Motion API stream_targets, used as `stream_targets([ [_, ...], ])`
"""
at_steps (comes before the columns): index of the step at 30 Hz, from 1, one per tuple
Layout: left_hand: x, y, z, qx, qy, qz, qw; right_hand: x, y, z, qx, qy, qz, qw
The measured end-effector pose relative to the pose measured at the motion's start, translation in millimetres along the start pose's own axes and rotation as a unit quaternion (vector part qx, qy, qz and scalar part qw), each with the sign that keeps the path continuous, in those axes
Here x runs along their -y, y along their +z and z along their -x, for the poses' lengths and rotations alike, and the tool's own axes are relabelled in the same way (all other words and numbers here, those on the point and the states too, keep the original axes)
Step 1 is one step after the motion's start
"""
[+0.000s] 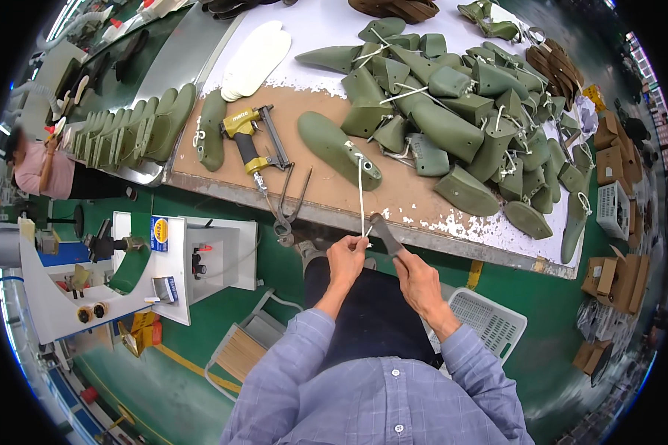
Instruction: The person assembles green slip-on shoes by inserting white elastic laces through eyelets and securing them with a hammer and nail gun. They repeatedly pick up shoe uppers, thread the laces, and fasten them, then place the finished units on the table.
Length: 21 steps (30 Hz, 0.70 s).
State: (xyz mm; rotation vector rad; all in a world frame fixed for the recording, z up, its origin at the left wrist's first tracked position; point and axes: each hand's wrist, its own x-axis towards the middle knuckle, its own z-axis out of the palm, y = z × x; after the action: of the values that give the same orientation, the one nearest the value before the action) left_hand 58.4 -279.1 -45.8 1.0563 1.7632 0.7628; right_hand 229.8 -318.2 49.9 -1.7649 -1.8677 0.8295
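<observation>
A green shoe last (323, 142) lies sole up near the front edge of the workbench, and a white cord (361, 196) runs from a hole in it toward me. My left hand (343, 261) pinches the cord's near end, just off the bench edge. In my right hand (421, 285) is a knife (387, 236) with a dark flat blade, its tip beside the cord. Whether the blade touches the cord I cannot tell. Left of the last rests a yellow and black staple gun (243, 141), and metal pincers (286, 219) lie partly over the edge.
A big heap of green lasts (453, 111) with cords covers the bench's right. White insoles (256, 59) lie at the back left, beyond a single last (212, 130). Lasts stand in a row (141, 126) further left, near another person (44, 163). A grey crate (486, 322) is below.
</observation>
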Motion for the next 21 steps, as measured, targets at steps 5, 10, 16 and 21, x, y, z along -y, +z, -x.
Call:
stream_targets([
  [5, -2, -1, -3, 0.034, -0.035, 0.008, 0.999, -26, 20, 12, -0.007, -0.003, 0.014, 1.0],
  [10, -4, 1, 1, -0.009, 0.051, -0.018, 0.999, -11, 3, -9, -0.029, 0.009, 0.015, 0.999],
  [16, 4, 1, 0, -0.037, 0.239, -0.113, 0.964, -4, -2, -4, 0.063, 0.033, 0.092, 0.993],
  [21, 6, 1, 1, -0.047, 0.301, -0.146, 0.941, 0, -9, -11, -0.025, 0.005, 0.025, 0.999],
])
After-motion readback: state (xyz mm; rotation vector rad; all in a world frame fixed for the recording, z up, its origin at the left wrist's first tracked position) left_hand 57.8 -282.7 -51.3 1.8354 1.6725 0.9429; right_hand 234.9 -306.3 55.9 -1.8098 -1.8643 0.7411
